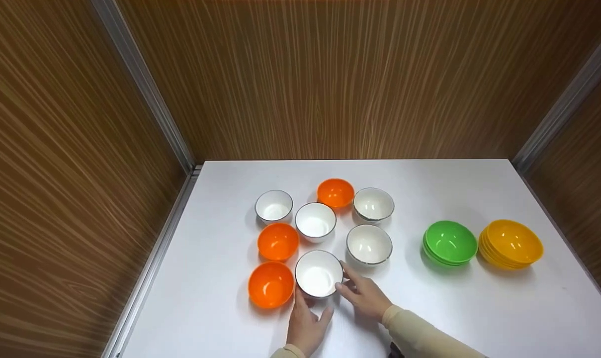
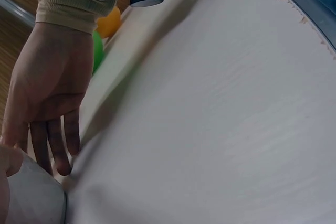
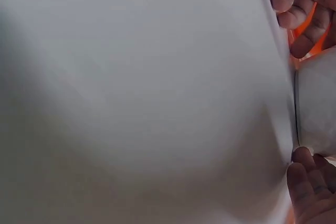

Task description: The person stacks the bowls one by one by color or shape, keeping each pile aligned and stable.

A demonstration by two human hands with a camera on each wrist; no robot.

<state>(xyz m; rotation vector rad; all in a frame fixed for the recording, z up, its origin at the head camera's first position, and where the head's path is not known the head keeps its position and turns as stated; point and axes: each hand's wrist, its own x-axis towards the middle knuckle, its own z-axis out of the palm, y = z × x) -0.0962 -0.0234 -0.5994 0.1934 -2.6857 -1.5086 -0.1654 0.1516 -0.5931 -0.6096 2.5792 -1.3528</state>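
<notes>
In the head view a white bowl with a dark rim (image 1: 319, 274) sits nearest the front, its opening facing up. My left hand (image 1: 307, 325) is at its lower left side, fingers extended toward the wall and thumb spread away. On the right side, my right hand (image 1: 365, 296) has its thumb and index fingertips right at the rim. The left wrist view shows the right hand (image 2: 50, 87) with several fingers straight beside the bowl's wall (image 2: 37, 195). In the right wrist view, right fingertips (image 3: 304, 174) meet the bowl's edge. An orange bowl (image 1: 271, 285) stands just left of the white one.
Behind are two orange bowls (image 1: 278, 241) (image 1: 335, 193) and several white bowls (image 1: 315, 221). A green bowl stack (image 1: 450, 242) and a yellow bowl stack (image 1: 511, 243) stand at the right of the white table (image 1: 206, 298). Wood-grain panels (image 1: 330, 79) enclose the back and sides.
</notes>
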